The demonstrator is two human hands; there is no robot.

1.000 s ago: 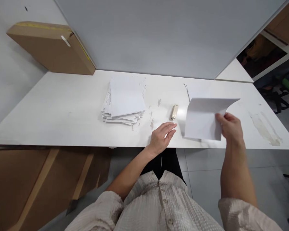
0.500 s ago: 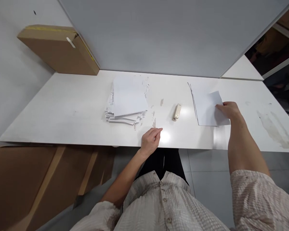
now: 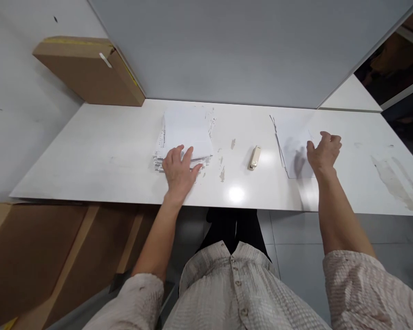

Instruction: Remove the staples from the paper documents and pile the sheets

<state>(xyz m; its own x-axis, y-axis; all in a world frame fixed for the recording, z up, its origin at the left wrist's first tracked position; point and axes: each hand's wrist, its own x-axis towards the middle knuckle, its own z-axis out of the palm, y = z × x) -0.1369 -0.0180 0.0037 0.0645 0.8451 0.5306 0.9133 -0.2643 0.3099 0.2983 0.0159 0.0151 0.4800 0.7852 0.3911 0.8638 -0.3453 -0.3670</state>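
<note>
A messy stack of paper sheets, blank white on top, lies left of centre on the white table. My left hand is at the stack's near edge with fingers spread; whether the fingertips touch the paper is hard to tell. A smaller set of white sheets rests on the right of the table. Over its right side hovers my right hand, fingers apart and holding nothing. Between the two piles sits a cream stapler, nearer to the right-hand sheets.
A flat cardboard box leans at the table's back left corner. A grey panel stands along the back edge. More cardboard is below the table at the left. Stains mark the white table in places.
My left hand has moved from the table's front edge up and left to the large stack, opening its fingers. My right hand has let go of the sheet, which now lies on the right pile.
</note>
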